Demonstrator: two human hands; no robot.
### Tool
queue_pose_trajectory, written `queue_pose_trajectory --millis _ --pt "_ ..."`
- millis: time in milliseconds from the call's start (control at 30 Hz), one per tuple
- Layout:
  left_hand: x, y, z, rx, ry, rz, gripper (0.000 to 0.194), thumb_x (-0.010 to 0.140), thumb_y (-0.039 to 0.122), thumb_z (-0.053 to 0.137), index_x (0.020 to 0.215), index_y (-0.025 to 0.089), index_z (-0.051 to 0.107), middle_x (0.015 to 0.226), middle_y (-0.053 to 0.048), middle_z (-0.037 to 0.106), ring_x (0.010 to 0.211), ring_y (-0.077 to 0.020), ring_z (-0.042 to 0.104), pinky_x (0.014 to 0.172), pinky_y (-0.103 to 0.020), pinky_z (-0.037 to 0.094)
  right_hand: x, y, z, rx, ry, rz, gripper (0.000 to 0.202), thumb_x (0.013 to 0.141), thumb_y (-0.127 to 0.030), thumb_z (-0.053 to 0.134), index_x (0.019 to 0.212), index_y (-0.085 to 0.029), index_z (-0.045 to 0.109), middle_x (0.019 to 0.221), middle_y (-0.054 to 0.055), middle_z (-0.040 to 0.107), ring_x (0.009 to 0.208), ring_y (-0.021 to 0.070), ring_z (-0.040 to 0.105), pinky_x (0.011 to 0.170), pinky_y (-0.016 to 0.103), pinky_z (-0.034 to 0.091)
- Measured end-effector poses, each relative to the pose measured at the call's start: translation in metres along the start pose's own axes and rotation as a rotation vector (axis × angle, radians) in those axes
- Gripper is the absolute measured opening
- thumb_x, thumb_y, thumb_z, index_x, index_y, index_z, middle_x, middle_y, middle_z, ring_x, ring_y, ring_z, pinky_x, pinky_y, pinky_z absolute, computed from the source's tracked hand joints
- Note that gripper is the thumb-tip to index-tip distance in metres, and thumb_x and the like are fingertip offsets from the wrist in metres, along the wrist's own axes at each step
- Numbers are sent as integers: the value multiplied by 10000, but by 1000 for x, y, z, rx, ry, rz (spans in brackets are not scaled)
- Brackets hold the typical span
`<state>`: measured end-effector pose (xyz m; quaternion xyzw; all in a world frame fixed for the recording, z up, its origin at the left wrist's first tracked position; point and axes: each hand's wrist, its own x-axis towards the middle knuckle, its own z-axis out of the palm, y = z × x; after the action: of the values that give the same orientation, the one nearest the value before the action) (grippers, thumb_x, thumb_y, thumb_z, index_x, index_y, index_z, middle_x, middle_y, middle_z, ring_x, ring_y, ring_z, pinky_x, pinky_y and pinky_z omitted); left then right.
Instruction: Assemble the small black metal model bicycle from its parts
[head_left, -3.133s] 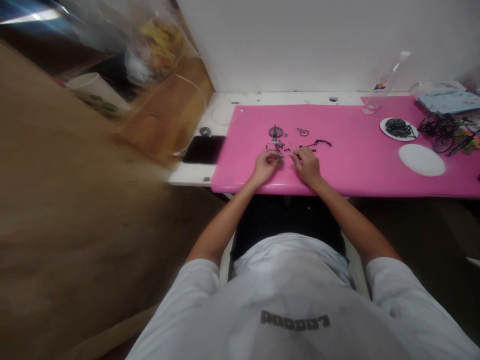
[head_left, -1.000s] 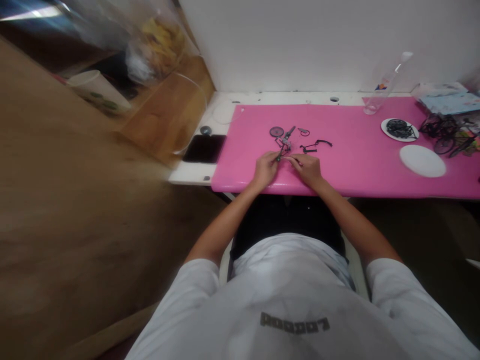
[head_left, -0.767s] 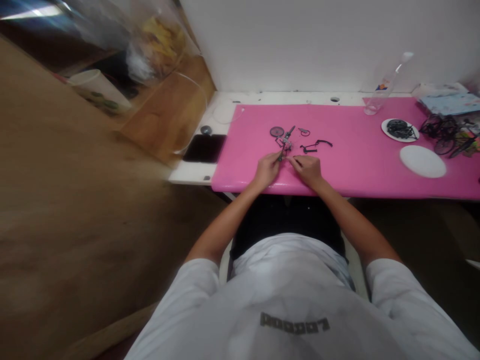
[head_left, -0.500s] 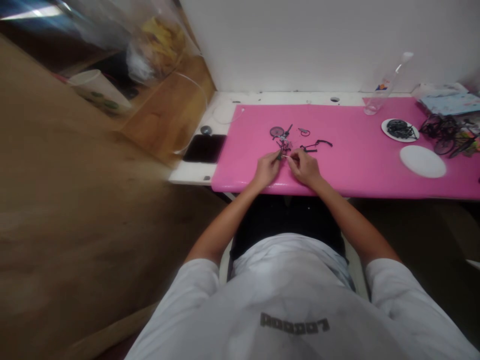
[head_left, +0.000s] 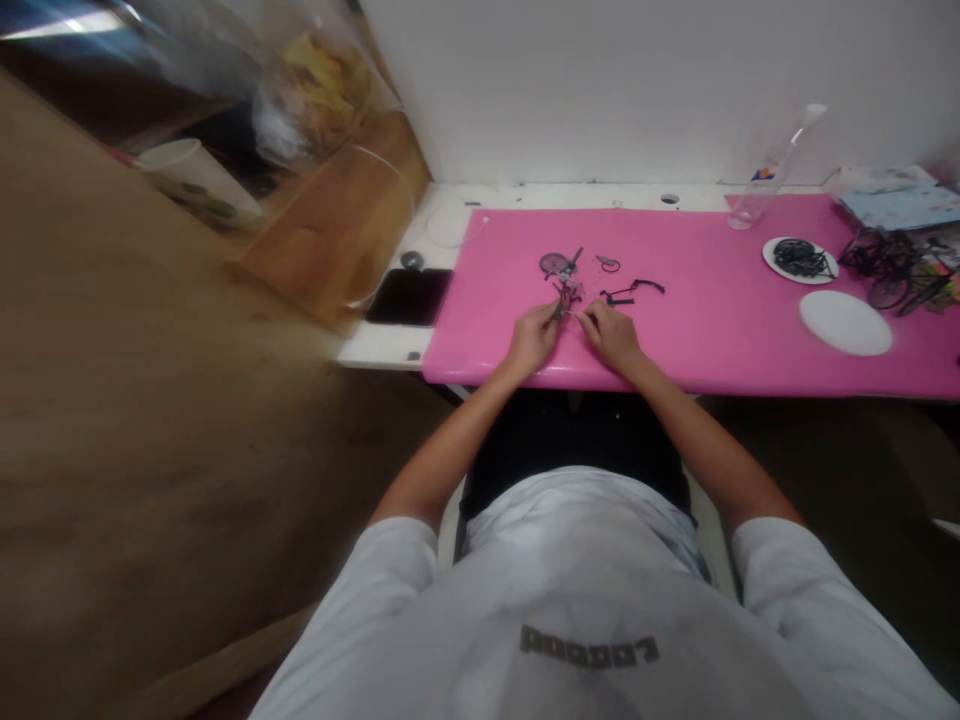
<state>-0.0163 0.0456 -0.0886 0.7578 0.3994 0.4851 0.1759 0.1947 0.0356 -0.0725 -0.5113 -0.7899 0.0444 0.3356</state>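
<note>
My left hand [head_left: 534, 338] is closed, pinching a small dark model-bicycle part [head_left: 561, 308] at the near side of the pink mat. Just to its right, my right hand [head_left: 613, 338] is closed on a thin pale rod [head_left: 571, 313] that points toward this part. The rod's kind is too small to make out. Beyond my fingers lie a small spoked wheel [head_left: 553, 264], other little dark pieces [head_left: 574, 290] and a small ring-shaped piece [head_left: 609, 265]. A dark bent model-bicycle piece [head_left: 646, 286] rests beyond my right hand.
The pink mat [head_left: 712, 330] covers most of the white table. To the right are a plate of black parts [head_left: 799, 259], a white plate [head_left: 845, 323], several dark model bicycles [head_left: 889, 270] and a clear bottle [head_left: 772, 175]. A black flat device [head_left: 409, 297] lies left.
My right fingertips have drawn slightly to the right, away from my left hand. My left hand stays almost in place with its part.
</note>
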Motion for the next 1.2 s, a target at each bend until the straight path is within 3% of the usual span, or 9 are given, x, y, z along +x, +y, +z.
queue_pose_trajectory --millis 267,433,533,667,833,967,1067,1133,1200 --pt "-2 0 1 -16 -18 34 409 1043 119 588 1403 178 772 1267 -142 834 1071 -245 806 988 -404 654 0 0 -1 -11 23 -20 556 1176 -569 335 953 -205 691 911 114 764 838 236 657 727 327 428" --pt "-1 -2 1 -5 14 29 376 1043 120 590 1365 148 782 1202 -152 838 1009 -235 802 945 -375 648 -1 -6 -3 29 42 -30 467 1154 -552 411 1204 -177 686 1109 146 773 932 256 687 775 345 500" --pt "0 -3 1 10 42 -1 339 1058 150 582 1316 156 801 1137 -137 842 948 -225 793 902 -359 644 1 -10 -5 -19 -16 -87 457 1163 -502 403 1229 -154 693 1166 181 760 1016 281 685 806 366 531" --pt "0 -2 3 -22 60 -12 363 1078 175 552 1357 165 784 1173 -138 838 1019 -231 794 959 -377 644 7 -13 -17 -131 -124 -182 472 1188 -399 347 1224 -146 743 1166 205 783 1126 319 683 873 399 540" --pt "-1 5 2 -49 48 -14 366 1066 171 566 1361 157 783 1225 -156 833 1073 -248 797 1011 -416 646 10 -18 -36 -102 -218 -128 426 1180 -399 413 1263 -182 770 1171 167 819 1022 302 737 837 381 517" --pt "0 8 -2 -55 67 -12 370 1057 151 560 1349 161 787 1231 -149 834 1071 -241 801 1010 -413 653 7 -34 -35 285 -208 34 462 1156 -543 463 1060 -198 755 937 103 800 805 232 712 746 331 500" --pt "0 9 -6 -43 92 13 385 1067 151 550 1383 166 770 1264 -147 825 1072 -234 801 996 -400 658 5 -47 -27 873 -244 315 551 1117 -704 470 919 -225 659 547 -33 546 509 163 527 566 284 438" --pt "0 9 -9 -9 86 36 398 1067 149 552 1407 171 758 1289 -145 818 1095 -229 797 1007 -392 655 5 -51 -24 1148 -294 451 505 1081 -701 566 895 -236 625 473 -99 389 432 129 405 487 256 346" --pt "2 9 -12 20 62 64 414 1060 139 549 1420 166 751 1306 -146 814 1120 -224 791 1030 -385 649 6 -52 -23 1292 -324 524 442 1060 -641 647 881 -237 615 472 -124 332 420 106 343 456 236 274"
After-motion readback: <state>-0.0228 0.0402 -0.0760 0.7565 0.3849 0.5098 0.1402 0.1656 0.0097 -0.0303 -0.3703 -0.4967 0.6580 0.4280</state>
